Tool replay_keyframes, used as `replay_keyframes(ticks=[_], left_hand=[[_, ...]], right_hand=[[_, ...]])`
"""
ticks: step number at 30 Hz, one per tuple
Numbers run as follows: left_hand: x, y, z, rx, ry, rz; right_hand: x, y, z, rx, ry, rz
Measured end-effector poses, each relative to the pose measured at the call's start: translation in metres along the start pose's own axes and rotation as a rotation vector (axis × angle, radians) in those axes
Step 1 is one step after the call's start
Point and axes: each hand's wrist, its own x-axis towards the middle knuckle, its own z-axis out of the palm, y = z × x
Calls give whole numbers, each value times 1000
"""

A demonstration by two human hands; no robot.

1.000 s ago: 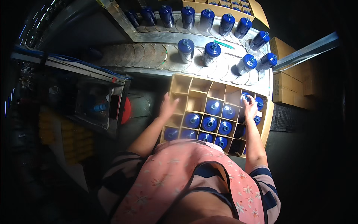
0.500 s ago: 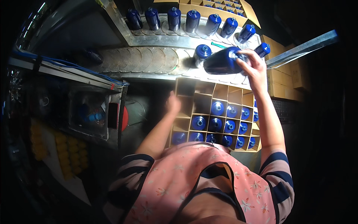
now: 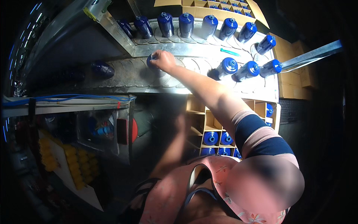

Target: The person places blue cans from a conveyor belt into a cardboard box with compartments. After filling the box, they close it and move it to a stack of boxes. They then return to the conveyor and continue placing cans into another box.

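With the right hand [image 3: 163, 61], grips a blue bottle [image 3: 150, 62] at the neck, fingers curled round the top. Directly beneath, over the overlapping plates of a conveyor [image 3: 128, 71], the bottle's partly covered body; cannot tell whether resting on the plates or lifted.

Just beyond the hand, a flat metal strip [image 3: 175, 49], and past that, a row of upright blue bottles [image 3: 186, 25]. Left of the hand, in shadow on the near lane, a dark blue bottle [image 3: 102, 70], apparently tilted. Below the hand, toward the body, the left hand [image 3: 181, 124], blurred and dim beside the left edge of a divided carton [image 3: 195, 104]; cannot tell whether holding anything or loose. In several carton compartments, lower right of the right hand, more blue bottles [image 3: 210, 138].

Right of the hand, a thin turquoise strip [image 3: 230, 52] and three blue bottles [image 3: 228, 66] on the near lane. Below left, a red round object [image 3: 134, 130].

Farther off, upper right of the hand, another open divided carton [image 3: 258, 13]; far right, a metal bar [image 3: 315, 55] and brown cartons [image 3: 291, 89].
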Motion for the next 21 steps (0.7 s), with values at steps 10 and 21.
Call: replay_keyframes(ticks=[10,21], left_hand=[[-12,13,-1,-75,175,0],[-51,26,-6,-151,456,806]], right_hand=[[-113,75,-99,512,-67,-160],[-457,267,-258,42,408,652]])
